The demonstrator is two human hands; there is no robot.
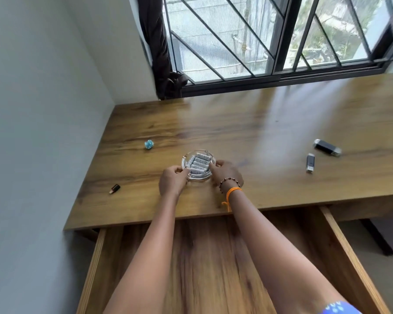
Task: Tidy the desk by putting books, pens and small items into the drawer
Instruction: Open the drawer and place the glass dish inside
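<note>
On the desk (259,132), both hands seemingly grip the battery-filled ashtray (199,165).

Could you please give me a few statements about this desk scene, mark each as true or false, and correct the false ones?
1. Both hands grip the glass dish of batteries. True.
2. The drawer is closed. False: it is pulled open below the desk.
3. The left hand wears an orange band. False: it is on the right hand's wrist.
4. Two USB sticks lie right of the dish. True.
5. The blue ball sits in the dish. False: it lies on the desk.
</note>
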